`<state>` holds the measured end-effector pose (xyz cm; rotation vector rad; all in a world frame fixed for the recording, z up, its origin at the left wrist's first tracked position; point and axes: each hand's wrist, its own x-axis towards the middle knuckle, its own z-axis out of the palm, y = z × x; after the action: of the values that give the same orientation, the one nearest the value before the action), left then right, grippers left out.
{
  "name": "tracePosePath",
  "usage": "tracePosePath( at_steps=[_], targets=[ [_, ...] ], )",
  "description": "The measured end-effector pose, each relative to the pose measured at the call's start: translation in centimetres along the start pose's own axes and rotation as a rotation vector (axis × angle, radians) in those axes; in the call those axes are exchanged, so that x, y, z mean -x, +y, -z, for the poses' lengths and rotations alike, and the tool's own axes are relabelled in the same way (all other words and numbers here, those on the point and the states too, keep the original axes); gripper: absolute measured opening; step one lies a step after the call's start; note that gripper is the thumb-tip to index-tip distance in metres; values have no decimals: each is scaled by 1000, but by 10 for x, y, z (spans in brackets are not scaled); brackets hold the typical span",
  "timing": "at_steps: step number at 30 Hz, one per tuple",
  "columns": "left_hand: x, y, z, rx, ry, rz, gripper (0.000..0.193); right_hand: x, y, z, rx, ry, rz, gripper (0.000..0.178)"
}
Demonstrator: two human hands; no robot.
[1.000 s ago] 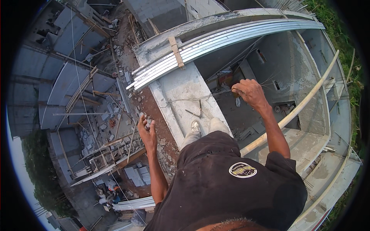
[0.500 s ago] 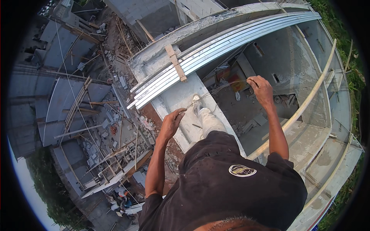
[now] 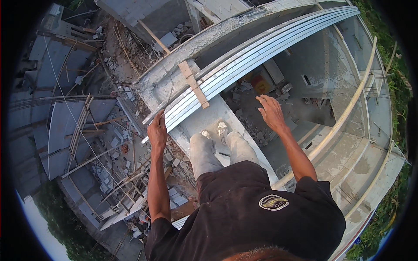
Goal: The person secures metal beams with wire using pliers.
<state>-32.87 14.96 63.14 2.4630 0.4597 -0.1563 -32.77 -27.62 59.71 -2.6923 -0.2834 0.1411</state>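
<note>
My left hand [image 3: 157, 132] is closed beside the near ends of a stack of long silvery metal profiles [image 3: 226, 76]. A thin, bent wire [image 3: 171, 85] appears to run up from its fingers over the concrete. My right hand [image 3: 271, 112] is held out over the drop into the room below, fingers apart and holding nothing. A short wooden board [image 3: 193, 85] lies across the profiles. Under my shoes is a concrete ledge [image 3: 204, 115], with a small dark object [image 3: 224, 154] lying on it between my legs.
Rubble and broken blocks [image 3: 261, 130] lie far below on the right. A long pale pole [image 3: 348, 115] slants past my right arm. Bamboo poles [image 3: 82, 126] and debris fill the ground at the left. A rough concrete wall top [image 3: 209, 32] curves beyond the profiles.
My left hand has moved left and forward to the profile ends. My right hand has opened, let go of the wire and drawn left and down. Both shoes now show side by side.
</note>
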Motion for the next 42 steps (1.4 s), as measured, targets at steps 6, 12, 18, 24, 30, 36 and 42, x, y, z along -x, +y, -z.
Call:
tracePosePath(
  at_steps=[6,12,18,24,30,36,42],
  targets=[
    [-141,4,-33,-144,-9,-181,26,21,11,-54,-59,-180,-214,41],
    [-246,29,-85,-187,-26,-344,25,47,12,-125,-131,-289,-501,40],
    [-331,13,-143,-170,24,-422,24,6,5,-213,-228,-266,-479,37],
    [-380,-53,-229,-191,-6,-443,25,-37,52,-331,-276,-283,-448,36],
    [-406,-122,-325,-203,28,-453,26,-64,132,-456,-257,-199,-436,36],
    [-454,-168,-391,-292,3,-445,27,-101,200,-570,-341,-124,-466,37],
    [-483,-183,-465,-490,-242,-654,25,-163,261,-641,-253,-26,-586,41]
  ],
)
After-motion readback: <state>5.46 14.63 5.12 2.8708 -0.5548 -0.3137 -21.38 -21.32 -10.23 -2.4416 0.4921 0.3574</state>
